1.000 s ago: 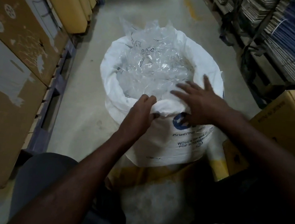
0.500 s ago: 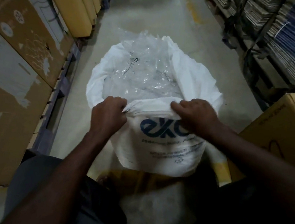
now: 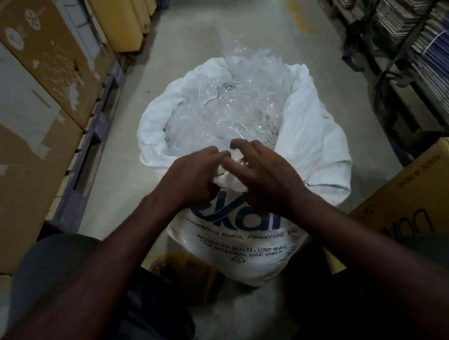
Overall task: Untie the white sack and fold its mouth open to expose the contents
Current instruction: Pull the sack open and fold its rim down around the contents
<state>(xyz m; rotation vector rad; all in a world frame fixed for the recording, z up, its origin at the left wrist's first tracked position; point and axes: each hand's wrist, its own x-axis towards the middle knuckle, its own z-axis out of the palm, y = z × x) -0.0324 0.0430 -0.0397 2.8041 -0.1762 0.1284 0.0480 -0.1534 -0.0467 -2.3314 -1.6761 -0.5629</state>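
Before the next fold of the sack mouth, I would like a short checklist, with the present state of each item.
1. Sack untied: ok, the white sack has its mouth open.
2. Contents exposed: ok, clear plastic shows inside.
3. Left hand gripping the near rim: ok, fingers curl on bunched fabric.
4. Right hand gripping the rim: cannot tell, fingers are blurred.
5. Far rim folded down: not ok, it stands tall on the right side.
6. Sack upright: ok.

Bare arms, dark clothes

Both forearms (image 3: 87, 280) are bare to past the elbow, no watch or rings showing; dark grey trousers (image 3: 47, 267) cover the knee at lower left, clothing at lower right too dim to tell.
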